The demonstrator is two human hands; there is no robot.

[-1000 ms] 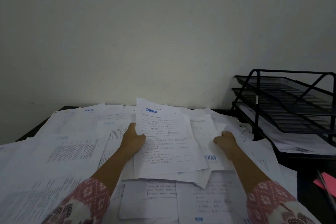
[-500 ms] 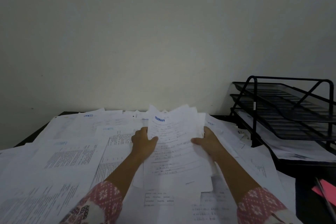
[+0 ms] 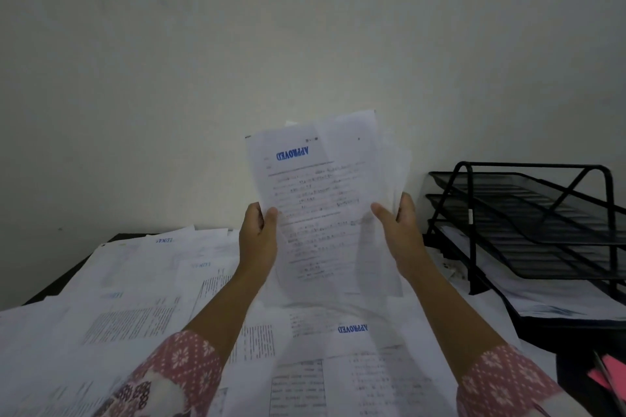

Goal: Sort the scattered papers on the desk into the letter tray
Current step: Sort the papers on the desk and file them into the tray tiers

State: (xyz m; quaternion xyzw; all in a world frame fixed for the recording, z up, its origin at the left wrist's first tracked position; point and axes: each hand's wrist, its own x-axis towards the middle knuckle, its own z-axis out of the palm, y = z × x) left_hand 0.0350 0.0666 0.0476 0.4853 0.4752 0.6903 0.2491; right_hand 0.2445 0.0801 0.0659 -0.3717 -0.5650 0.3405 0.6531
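Thin printed sheaf (image 3: 325,213) upright, gripped by left hand (image 3: 257,240), right hand (image 3: 399,234); wire-mesh tray (image 3: 528,213) beside.

We see a plain pale wall (image 3: 305,27) filling the upper part. The dark bench (image 3: 64,281) stands against it, and the light is dim.

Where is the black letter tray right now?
In the head view, the letter tray stands far right by the wall, beside the held-up papers.
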